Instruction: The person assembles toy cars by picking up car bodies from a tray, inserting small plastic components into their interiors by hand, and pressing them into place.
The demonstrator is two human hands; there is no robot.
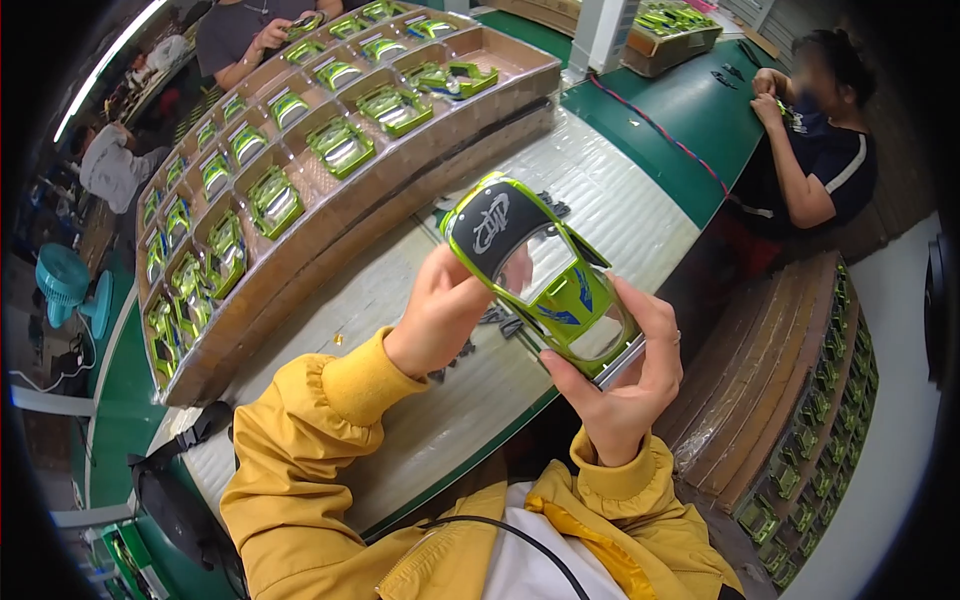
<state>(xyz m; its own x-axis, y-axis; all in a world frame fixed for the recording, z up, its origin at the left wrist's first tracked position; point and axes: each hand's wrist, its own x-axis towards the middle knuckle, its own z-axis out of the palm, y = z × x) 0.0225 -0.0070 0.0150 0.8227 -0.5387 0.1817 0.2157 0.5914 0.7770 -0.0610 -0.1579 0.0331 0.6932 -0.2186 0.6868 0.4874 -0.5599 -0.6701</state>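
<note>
Between my two hands, above the near edge of the bench, I hold a lime-green toy car body shell (572, 292) with a black roof panel and blue side markings. My left hand (447, 305) grips its roof end from the left, its fingertips partly hidden behind the shell. My right hand (640, 365) clasps the other end, thumb on the near side and fingers along the far side. Through the shell's window openings some of my left fingers show. Small black plastic parts (500, 320) lie on the bench just behind the shell.
A large divided cardboard tray (400, 160) of green shells sits on stacked trays across the bench. More stacked trays (770, 400) stand at my right. One person (815, 130) works at far right, another (255, 40) behind the tray. A red-blue cable (660, 130) crosses the green tabletop.
</note>
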